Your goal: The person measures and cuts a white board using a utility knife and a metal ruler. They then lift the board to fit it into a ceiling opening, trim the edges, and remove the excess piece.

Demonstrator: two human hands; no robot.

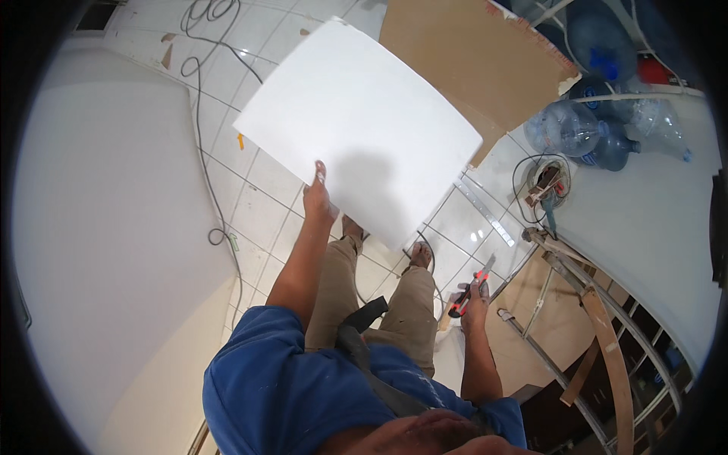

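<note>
My left hand (320, 191) grips the near left edge of a large white board (356, 106), thumb on its top face, with a shadow across the board's near part. My right hand (475, 300) is wrapped round a red and black utility knife (462, 303), its blade out and pointing up and away, apart from the board. A long metal straightedge (487, 212) lies on the tiles just right of the board. A brown sheet (485, 61) lies beyond the board's far right side.
Loose cables (199, 114) run over the tiled floor (258, 189). Several plastic water jugs (565, 129) lie at upper right, near a coiled cord with tools (546, 186). A metal ladder-like frame with wooden strips (607, 341) stands at right. A white wall (106, 227) fills the left.
</note>
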